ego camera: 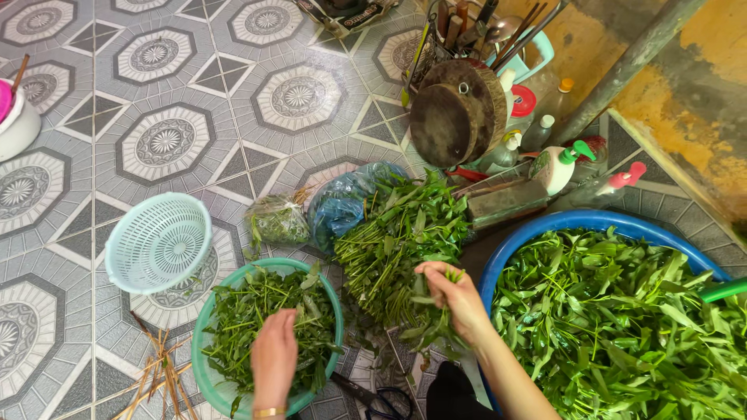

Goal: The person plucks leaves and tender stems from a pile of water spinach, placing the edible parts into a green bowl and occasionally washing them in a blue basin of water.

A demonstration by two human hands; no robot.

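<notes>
right hand (455, 294) closed round sprig of greens (437, 286), held above loose pile of stems (397, 241) on tiled floor (93, 140). left hand (274, 354) palm down, fingers together, resting on picked leaves in green basin (204, 365); grip not visible, cannot tell. one blue tub (545, 227) full of leaves at right. one pale colander (158, 242), empty, beside basin. one pair of scissors (381, 398) near basin.

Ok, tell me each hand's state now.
Left hand: grip hidden, resting in the greens in the green bowl.
Right hand: closed on leafy stems.
</notes>
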